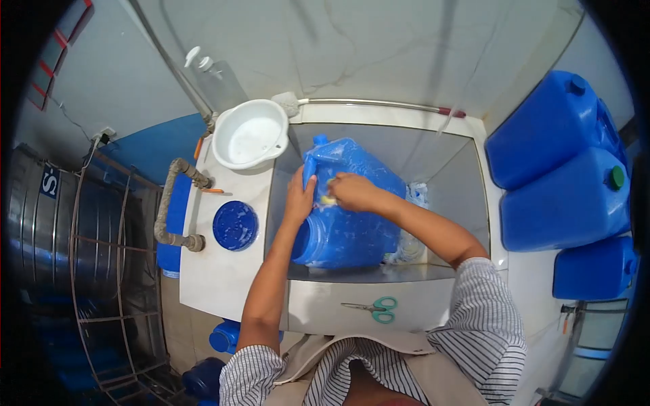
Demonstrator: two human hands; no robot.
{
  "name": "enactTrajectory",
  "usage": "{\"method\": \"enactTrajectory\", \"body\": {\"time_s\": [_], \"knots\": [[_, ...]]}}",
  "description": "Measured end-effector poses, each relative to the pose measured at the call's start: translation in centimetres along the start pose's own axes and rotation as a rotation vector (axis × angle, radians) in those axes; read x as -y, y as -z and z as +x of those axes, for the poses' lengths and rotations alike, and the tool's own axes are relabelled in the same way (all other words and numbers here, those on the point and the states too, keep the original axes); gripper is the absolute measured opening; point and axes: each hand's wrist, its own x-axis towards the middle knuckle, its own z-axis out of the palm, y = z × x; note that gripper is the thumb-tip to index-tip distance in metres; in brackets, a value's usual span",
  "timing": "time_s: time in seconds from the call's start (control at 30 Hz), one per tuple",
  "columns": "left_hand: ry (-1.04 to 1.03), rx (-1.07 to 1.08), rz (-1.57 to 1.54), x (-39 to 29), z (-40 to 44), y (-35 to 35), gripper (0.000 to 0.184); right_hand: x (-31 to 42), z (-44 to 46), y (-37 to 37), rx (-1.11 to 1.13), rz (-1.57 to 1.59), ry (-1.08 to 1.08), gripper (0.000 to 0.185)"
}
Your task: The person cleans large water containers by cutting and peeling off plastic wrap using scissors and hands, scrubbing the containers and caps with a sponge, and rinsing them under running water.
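"Read any writing?"

"Made out a white S on the dark label (49, 181) of the metal tank (40, 233), beyond the worktop's (213, 287) left edge."

"Checked the hands?"

"Saw the left hand (298, 197) reaching forward, with fingers curled round the handle (309, 170) of the blue jug (359, 233), and the right hand (353, 192) slanting in, gripping a yellow sponge (328, 200) against it."

"Found the jug where?"

"Found it lying in the sink (453, 196), with mouth (307, 241) toward the left edge."

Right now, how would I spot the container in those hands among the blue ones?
Find the grey sink in the white counter. In it is a foamy blue container, left hand at its handle, right hand against it. Unlike the capped containers on the right, it has a wide, uncapped mouth.
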Motion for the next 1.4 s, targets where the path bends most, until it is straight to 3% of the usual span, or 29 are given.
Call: {"method": "enactTrajectory", "body": {"time_s": [0.07, 0.13, 0.2, 0.3, 0.37, 0.4, 0.47, 0.5, 0.53, 0.6, 0.67, 0.73, 0.8, 0.87, 0.93, 1.0, 1.07, 1.17, 1.23, 1.33, 1.4], "knots": [[0.123, 0.039, -0.116, -1.3, -0.7, 1.8, 0.042, 1.9, -0.5, 4.5, 0.214, -0.002, -0.110, 0.020], [0.243, 0.079, -0.240, -1.5, -1.2, 2.2, 0.043, 4.2, 2.3, 10.0, 0.035, 0.177, -0.078, 0.017], [0.334, 0.031, -0.222, -0.8, -1.9, 1.9, 0.045, 4.8, 8.4, 10.5, -0.465, 0.053, 0.098, 0.019], [0.353, 0.053, -0.218, -0.9, -2.1, 2.1, 0.050, 5.4, 17.9, 8.2, -0.439, 0.151, 0.123, 0.024], [0.382, 0.100, -0.210, -2.1, -1.9, 2.8, 0.051, 4.5, 22.9, 4.2, -0.335, -0.013, -0.182, 0.037], [0.378, 0.099, -0.205, -2.6, -1.7, 3.3, 0.051, 4.6, 24.5, 2.9, -0.342, -0.011, -0.180, 0.037], [0.293, 0.111, -0.298, -3.0, -1.4, 3.5, 0.052, 4.9, 26.5, 1.3, -0.133, -0.025, -0.379, 0.048], [0.268, 0.118, -0.334, -3.1, -1.4, 3.5, 0.053, 5.5, 26.7, 2.0, 0.034, -0.231, -0.198, 0.052], [0.275, 0.113, -0.326, -3.1, -1.2, 3.4, 0.051, 5.5, 27.4, 3.2, 0.196, -0.095, -0.046, 0.046], [0.294, 0.120, -0.334, -3.0, -1.0, 2.9, 0.050, 5.8, 26.0, 4.9, 0.050, 0.238, 0.067, 0.037], [0.412, 0.138, -0.245, -2.1, -0.8, 2.2, 0.046, 5.4, 23.0, 6.8, -0.161, 0.887, 0.004, 0.029], [0.351, 0.130, -0.281, -2.2, -0.4, 2.2, 0.045, 4.6, 15.6, 10.5, -0.310, 0.933, -0.021, 0.023], [0.284, 0.118, -0.312, -1.4, -0.1, 2.0, 0.044, 1.1, 8.9, 8.5, -0.652, 0.497, 0.088, 0.023], [0.114, 0.069, -0.030, 0.2, 0.5, 0.8, 0.045, -0.7, 1.8, 5.1, -0.556, 0.219, 0.073, 0.024], [0.125, 0.102, -0.001, -2.1, 1.7, 0.6, 0.045, -1.6, -1.8, 0.7, -0.452, 0.085, 0.145, 0.023], [0.141, 0.154, 0.029, -4.6, 2.2, -0.2, 0.045, -1.7, -0.4, -0.9, -0.471, 0.098, 0.085, 0.022], [0.021, 0.126, 0.025, -6.3, 2.9, -1.2, 0.043, -1.3, -1.2, -1.1, -0.499, 0.117, 0.033, 0.021], [0.157, 0.240, -0.071, -8.7, 3.7, -0.9, 0.047, 1.3, -4.8, -2.2, -0.497, 0.175, -0.173, 0.025], [0.258, 0.302, -0.080, -9.7, 4.3, -0.9, 0.049, 3.3, -8.6, -5.9, -0.748, 0.015, -0.310, 0.034], [0.270, 0.233, 0.020, -8.3, 4.7, -3.0, 0.050, 9.3, -10.2, -3.8, -0.818, 0.219, -0.339, 0.048], [0.323, 0.114, -0.084, -6.5, 5.2, -4.4, 0.046, 7.8, -10.4, -1.8, -0.870, 0.255, -0.395, 0.048]]}}
